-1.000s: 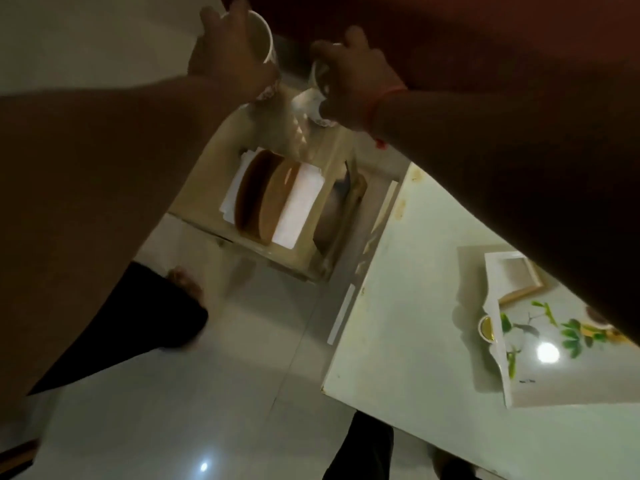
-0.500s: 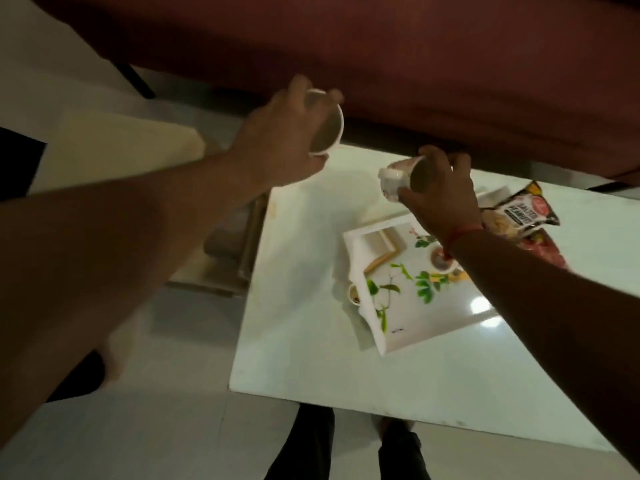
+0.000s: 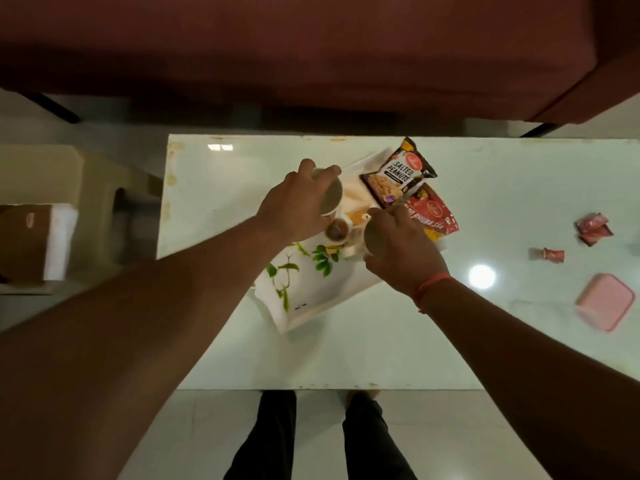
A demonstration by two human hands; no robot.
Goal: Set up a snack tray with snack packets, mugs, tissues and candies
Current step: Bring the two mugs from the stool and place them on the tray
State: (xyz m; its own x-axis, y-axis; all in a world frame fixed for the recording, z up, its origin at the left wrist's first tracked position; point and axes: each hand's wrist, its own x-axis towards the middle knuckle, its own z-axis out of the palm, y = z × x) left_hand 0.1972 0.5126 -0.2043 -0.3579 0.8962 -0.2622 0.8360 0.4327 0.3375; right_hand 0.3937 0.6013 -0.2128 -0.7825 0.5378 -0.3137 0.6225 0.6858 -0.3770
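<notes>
step: you're lowering two mugs onto the tray (image 3: 313, 299) | grip: left hand (image 3: 294, 206) wrapping one mug (image 3: 330, 197), right hand (image 3: 403, 247) wrapping the other (image 3: 372, 239), both mid-frame | tip: keep them level, landing beside the peanut packet (image 3: 398, 176)

"SALTED PEANUTS" on black snack packet (image 3: 398, 176), partly legible "BHUJIA SEV" on red packet (image 3: 433, 216)

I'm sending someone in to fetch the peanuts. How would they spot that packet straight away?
Start at the white table and find the leaf-printed tray near its middle. At the tray's far end lie two snack packets, overlapping. The peanut packet is the black one farther from the person, printed "Salted Peanuts" in white; its neighbour, the red packet, is partly tucked beneath it.
</notes>
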